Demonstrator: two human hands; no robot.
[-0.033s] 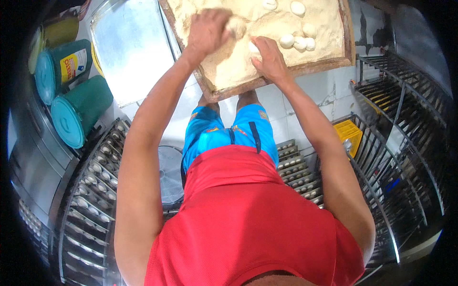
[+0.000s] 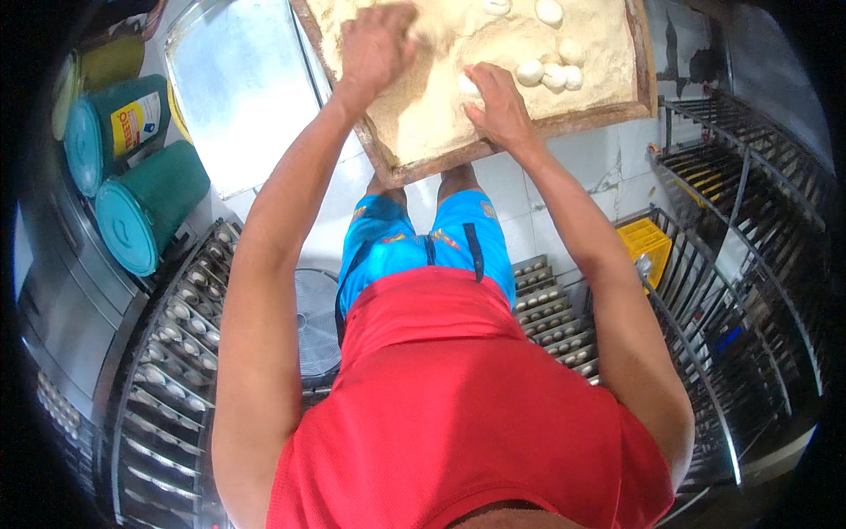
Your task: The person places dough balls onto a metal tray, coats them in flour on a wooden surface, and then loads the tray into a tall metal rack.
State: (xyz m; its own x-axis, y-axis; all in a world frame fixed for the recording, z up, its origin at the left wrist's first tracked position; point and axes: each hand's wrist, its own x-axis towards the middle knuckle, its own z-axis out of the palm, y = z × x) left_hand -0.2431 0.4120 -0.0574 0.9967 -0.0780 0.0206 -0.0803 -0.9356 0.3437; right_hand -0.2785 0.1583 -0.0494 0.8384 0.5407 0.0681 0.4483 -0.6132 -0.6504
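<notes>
- Work material: a pale yellow, crumb-like powder [image 2: 432, 123] covers the tray base; its texture is granular, with uneven ridges and hollows.
- Gripped dough ball [image 2: 468, 85]: white, smooth and rounded; located in the tray on the powder, partly covered by the right hand.
- Right hand [image 2: 499, 101]: closed around this dough ball, fingers on the far side and thumb on the near side.
- Left hand [image 2: 377, 48]: palm down over the powder, fingers extended and blurred at the tips; whether a piece lies beneath the palm cannot be told.
- Loose dough balls: three white ones form a touching row [image 2: 554, 78] to the right of the right hand; a powder-coated ball [image 2: 571, 51] lies just beyond this row; two more white ones [image 2: 549, 11] lie near the upper edge of the view.
- Tray [image 2: 582, 121]: shallow, straight-sided, with a brown wooden rim; contains the powder and the dough balls.
- Metal sheet pan [image 2: 242, 97]: flat, rectangular, reflective; positioned left of the tray.
- Teal bins [image 2: 128, 225]: cylindrical, with round lids fitted; contents hidden.
- Left rack [image 2: 172, 353]: metal, with stacked trays containing rows of pale rounded pieces.
- Yellow crate [image 2: 643, 251]: perforated sides; positioned at the right-hand black metal racks [image 2: 740, 185].
</notes>
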